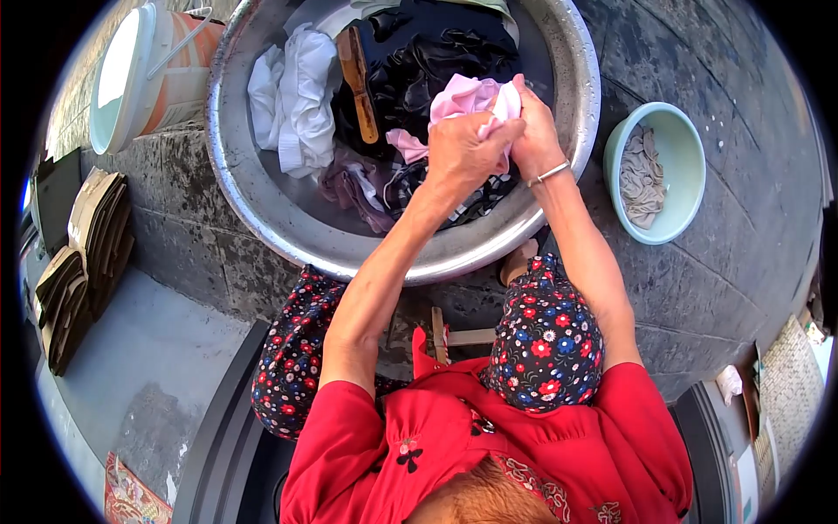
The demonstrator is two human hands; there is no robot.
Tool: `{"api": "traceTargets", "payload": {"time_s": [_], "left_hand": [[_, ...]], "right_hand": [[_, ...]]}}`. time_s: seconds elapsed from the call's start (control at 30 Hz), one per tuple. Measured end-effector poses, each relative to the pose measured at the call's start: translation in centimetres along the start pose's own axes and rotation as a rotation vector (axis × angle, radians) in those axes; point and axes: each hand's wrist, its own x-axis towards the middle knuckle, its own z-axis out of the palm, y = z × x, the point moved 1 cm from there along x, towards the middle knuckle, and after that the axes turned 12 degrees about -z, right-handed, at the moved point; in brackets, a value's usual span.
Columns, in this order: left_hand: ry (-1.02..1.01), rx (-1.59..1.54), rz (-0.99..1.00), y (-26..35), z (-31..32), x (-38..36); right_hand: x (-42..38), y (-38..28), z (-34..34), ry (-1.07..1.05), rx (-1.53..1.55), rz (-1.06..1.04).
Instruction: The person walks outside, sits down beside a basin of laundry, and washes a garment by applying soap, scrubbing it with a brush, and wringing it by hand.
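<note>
A pink cloth (467,96) is bunched up between my two hands above the right half of a large metal basin (229,188). My left hand (463,155) is closed in a fist around the cloth. My right hand (537,135), with a bracelet at its wrist, grips the cloth's right side; its fingers are partly hidden. Beneath my hands lie black clothes (428,57), a checked dark cloth (478,205) and a purplish garment (349,179). White clothes (301,100) are heaped at the basin's left. A wooden-backed brush (356,83) rests on the black clothes.
A pale green bowl (685,175) holding a greyish cloth (640,179) stands to the right. Left of the basin, a bucket (140,74) lies tilted. Folded cardboard (83,253) leans farther left. The paved floor (698,279) looks wet in places.
</note>
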Motion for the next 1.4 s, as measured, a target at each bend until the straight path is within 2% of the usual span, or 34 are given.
{"api": "traceTargets", "payload": {"time_s": [0.03, 0.07, 0.1, 0.13, 0.17, 0.2, 0.23, 0.27, 0.33, 0.37, 0.4, 0.43, 0.47, 0.5, 0.53, 0.6, 0.63, 0.67, 0.73, 0.77, 0.8, 0.87, 0.9, 0.97, 1.0, 1.03, 1.1, 1.13, 1.17, 1.27, 1.4], "left_hand": [[0.168, 0.209, 0.321, 0.5, 1.9, -0.2], [0.339, 0.416, 0.642, 0.5, 3.1, -0.5], [0.396, 0.449, 0.567, -1.1, 3.4, 0.8], [0.457, 0.480, 0.501, -2.4, 3.2, 3.6], [0.504, 0.639, 0.294, -2.7, 2.2, 6.2], [0.466, 0.774, 0.186, -2.9, 1.3, 7.7], [0.512, 0.701, 0.201, -3.3, 1.7, 7.3], [0.557, 0.636, 0.236, -2.8, 1.8, 6.9], [0.546, 0.517, 0.291, -1.6, 3.8, 3.6], [0.526, 0.514, 0.498, -1.1, 4.9, 1.1], [0.527, 0.512, 0.505, -1.0, 4.8, 1.7], [0.479, 0.593, 0.427, -1.0, 4.6, 2.7], [0.425, 0.670, 0.327, -1.5, 4.4, 3.4], [0.383, 0.685, 0.140, -3.1, 3.4, 7.0], [0.433, 0.719, 0.123, -3.0, 1.9, 8.5], [0.535, 0.624, 0.276, -0.9, 1.9, 7.2], [0.531, 0.612, 0.289, -1.0, 2.6, 6.2], [0.481, 0.580, 0.315, -0.8, 3.6, 4.2], [0.540, 0.434, 0.420, -1.5, 5.1, 0.4], [0.578, 0.364, 0.505, -3.3, 4.9, 1.6], [0.483, 0.507, 0.343, -4.3, 3.7, 2.9], [0.335, 0.618, -0.082, -4.8, -0.8, 6.8], [0.354, 0.617, -0.077, -5.1, -1.6, 7.7], [0.497, 0.313, 0.008, -6.1, -3.0, 8.3], [0.369, 0.027, -0.114, -6.5, -4.3, 8.5], [0.357, -0.100, -0.168, -7.3, -5.3, 9.2], [0.274, -0.426, -0.246, -7.7, -6.4, 9.4], [0.206, -0.438, -0.351, -8.2, -7.0, 9.3], [0.185, -0.430, -0.364, -8.5, -7.1, 9.3], [0.121, -0.461, -0.354, -8.7, -7.3, 9.7], [0.071, -0.504, -0.319, -9.3, -7.8, 10.2]], "right_hand": [[-0.2, 0.0, -0.2, 0.006, -0.003, -0.002], [-0.4, 0.0, -0.3, -0.076, 0.013, 0.065], [-0.8, 0.2, -0.3, -0.160, 0.030, 0.136], [-1.0, 1.8, 0.4, -0.029, -0.002, -0.014], [-1.6, 2.8, 2.2, 0.117, -0.041, -0.007], [-2.5, 3.3, 3.2, 0.271, -0.079, 0.007], [-1.8, 3.3, 2.3, 0.159, -0.027, 0.002], [-1.9, 2.2, 2.9, 0.136, -0.054, 0.002], [-1.0, 1.7, 1.2, -0.006, -0.054, -0.121], [-0.8, 1.1, 0.3, -0.227, 0.084, -0.037], [-0.3, 0.8, -0.2, -0.452, 0.222, 0.048], [-0.5, 1.7, -1.0, -0.217, 0.202, 0.066], [-3.3, 1.3, 1.7, 0.030, 0.172, 0.097], [-2.7, 2.8, 1.6, 0.145, -0.010, 0.175], [-2.1, 5.0, 0.4, 0.083, -0.057, 0.031], [-1.8, 3.1, 1.8, 0.058, 0.032, 0.032], [-1.5, 2.2, 2.0, 0.096, 0.030, 0.026], [-0.6, 1.9, 1.0, -0.025, 0.031, -0.076], [3.6, 2.5, -5.0, -0.477, 0.171, 0.178], [1.6, 2.1, -1.7, -0.051, -0.108, 0.014], [-0.1, 2.5, -0.4, 0.029, -0.025, 0.078], [-2.3, 4.1, 1.7, 0.031, -0.254, 0.075], [-3.2, 3.9, 3.2, -0.071, -0.245, 0.028], [-2.0, 1.5, 2.8, -0.121, -0.149, 0.024], [-1.2, 0.5, 2.4, -0.173, -0.069, 0.032], [0.4, 1.7, 0.7, -0.101, -0.039, -0.058], [-0.1, 1.3, 0.3, -0.138, -0.048, -0.102], [-0.5, 1.3, -0.2, -0.142, -0.057, -0.114], [-0.8, 1.2, -0.4, -0.130, -0.073, -0.085], [-0.3, 1.1, -1.1, -0.182, -0.126, -0.117], [-0.6, 0.8, -0.7, -0.130, -0.114, -0.145]]}}
